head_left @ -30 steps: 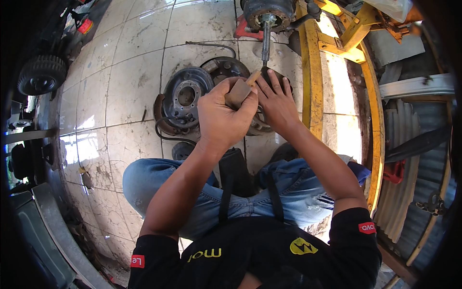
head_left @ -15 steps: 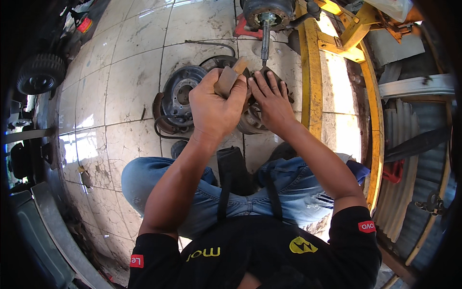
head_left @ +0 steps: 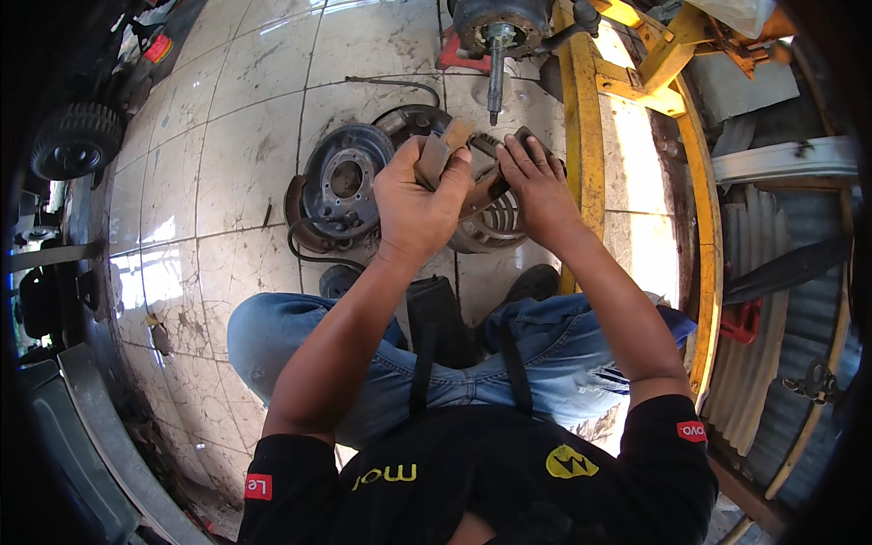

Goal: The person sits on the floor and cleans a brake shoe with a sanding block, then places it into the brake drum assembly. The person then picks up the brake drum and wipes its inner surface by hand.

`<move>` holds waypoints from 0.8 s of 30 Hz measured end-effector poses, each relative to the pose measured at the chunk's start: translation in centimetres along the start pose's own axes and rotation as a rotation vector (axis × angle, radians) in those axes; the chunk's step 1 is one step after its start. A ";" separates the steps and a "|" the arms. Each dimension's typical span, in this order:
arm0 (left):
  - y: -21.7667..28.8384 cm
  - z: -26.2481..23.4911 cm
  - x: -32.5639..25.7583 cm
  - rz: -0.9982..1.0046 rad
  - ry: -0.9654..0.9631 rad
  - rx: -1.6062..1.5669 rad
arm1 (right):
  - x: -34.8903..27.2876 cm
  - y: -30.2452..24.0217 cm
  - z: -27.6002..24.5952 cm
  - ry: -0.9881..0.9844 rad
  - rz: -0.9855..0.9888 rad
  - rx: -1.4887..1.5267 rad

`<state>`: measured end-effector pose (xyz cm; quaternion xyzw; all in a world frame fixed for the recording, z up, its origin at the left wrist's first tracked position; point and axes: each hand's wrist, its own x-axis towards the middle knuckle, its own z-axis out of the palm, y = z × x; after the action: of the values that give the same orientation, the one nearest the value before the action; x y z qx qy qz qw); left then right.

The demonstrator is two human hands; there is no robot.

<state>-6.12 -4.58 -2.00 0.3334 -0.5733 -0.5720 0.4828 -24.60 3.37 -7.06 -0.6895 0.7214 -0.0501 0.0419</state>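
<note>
My left hand [head_left: 422, 195] is closed round a flat grey-brown piece [head_left: 436, 162] with a tan part standing out past the fingers; its exact kind is unclear. Just right of it, my right hand [head_left: 542, 186] grips a dark, curved brake shoe [head_left: 490, 193], fingers laid over its top and the thumb hidden. Below the hands a round, ribbed metal drum [head_left: 489, 238] lies on the floor, partly covered by them. Left of my left hand sits a dark brake backing plate [head_left: 347, 180] with a central hole and a hose.
Ahead, an axle hub with a greasy spindle [head_left: 496, 86] points toward me, near a red stand [head_left: 460, 53]. A yellow metal frame [head_left: 589, 145] stands to the right. Far left is a tyre [head_left: 78, 139]. My shoes are close behind the drum on the tiles [head_left: 227, 163].
My right hand has shifted right with the brake shoe, baring the spindle tip and more of the drum. My left hand moved slightly right, still holding its piece.
</note>
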 end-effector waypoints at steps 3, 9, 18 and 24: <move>0.0 0.2 0.0 -0.072 -0.110 0.097 | -0.3 -0.1 0.8 -0.011 0.023 -0.061; 0.7 0.9 -0.5 0.072 -0.121 0.262 | -0.6 -0.4 1.4 0.006 0.027 -0.081; -1.4 0.4 -0.2 -0.072 0.024 -0.057 | 0.1 0.9 0.2 0.069 0.056 -0.119; -0.9 1.3 -0.1 -0.032 0.001 0.089 | -0.1 1.3 -0.4 0.011 0.019 -0.235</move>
<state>-7.50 -4.19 -2.76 0.3642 -0.5925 -0.5533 0.4585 -25.95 3.57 -6.79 -0.6825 0.7289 0.0315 -0.0426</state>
